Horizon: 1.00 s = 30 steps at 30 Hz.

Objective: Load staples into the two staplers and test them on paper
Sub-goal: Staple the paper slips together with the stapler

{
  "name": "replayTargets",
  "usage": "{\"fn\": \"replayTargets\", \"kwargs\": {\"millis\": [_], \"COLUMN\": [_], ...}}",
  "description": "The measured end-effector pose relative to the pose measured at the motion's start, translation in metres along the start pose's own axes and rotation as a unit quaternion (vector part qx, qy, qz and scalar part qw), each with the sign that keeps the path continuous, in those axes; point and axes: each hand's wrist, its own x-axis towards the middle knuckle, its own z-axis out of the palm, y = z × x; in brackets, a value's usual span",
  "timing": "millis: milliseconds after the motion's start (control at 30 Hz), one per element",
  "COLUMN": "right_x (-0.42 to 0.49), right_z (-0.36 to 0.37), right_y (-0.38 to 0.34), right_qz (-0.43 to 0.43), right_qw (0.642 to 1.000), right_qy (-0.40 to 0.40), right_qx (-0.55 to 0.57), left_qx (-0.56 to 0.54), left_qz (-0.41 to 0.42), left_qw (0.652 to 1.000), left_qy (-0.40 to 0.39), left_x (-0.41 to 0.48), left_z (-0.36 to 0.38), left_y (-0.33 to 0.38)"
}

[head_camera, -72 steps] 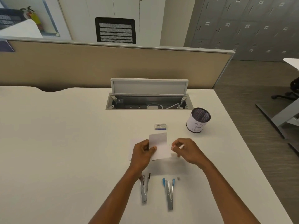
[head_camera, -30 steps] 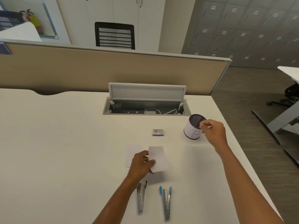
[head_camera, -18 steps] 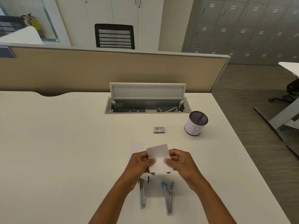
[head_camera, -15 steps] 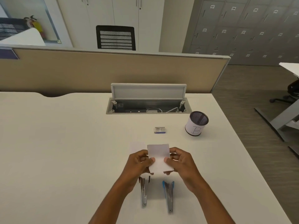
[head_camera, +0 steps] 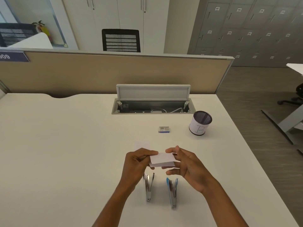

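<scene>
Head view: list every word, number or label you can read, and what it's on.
"B": handwritten on the cup.
"09": on the purple sign, cut off at the frame edge.
Too blurred to read: numbers on the locker tags.
Too small to read: print on the staple box.
No text seen on the paper, the grey stapler or the blue stapler.

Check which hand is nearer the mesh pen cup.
Right. The right hand holds the right edge of the folded paper, down-left of the pen cup; the left hand grips its left edge, farther left.
</scene>
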Motion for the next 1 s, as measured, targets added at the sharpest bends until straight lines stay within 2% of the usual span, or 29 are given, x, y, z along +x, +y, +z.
{"fn": "replayTargets", "kwargs": {"millis": [133,367,733,1000], "right_x": [-0.003,-0.004,-0.005,0.004], "right_z": [0.008,0.013,0.017,0.023], "right_y": [-0.001,0.001,0.0,0.009], "right_qz": [-0.025,-0.057,-0.085,-0.101], "right_qw": [0.998,0.988,0.981,0.963], "right_qy": [0.05,0.13,0.144,0.201], "right_qx": [-0.033,-0.062,-0.098,-0.148], "left_qx": [-0.014,-0.12,-0.055,-0.066], "left_qz": [-0.004,-0.103,-0.069,-0.062], "left_qw": [1.0,0.987,0.996,0.996], "left_qy": [-0.008,-0.016,0.011,-0.006], "left_x": [-0.005,-0.012,-0.012,-0.012], "left_z": [0.003,0.002,0.008,0.013], "left_y": [0.002,0.006,0.008,0.003]}}
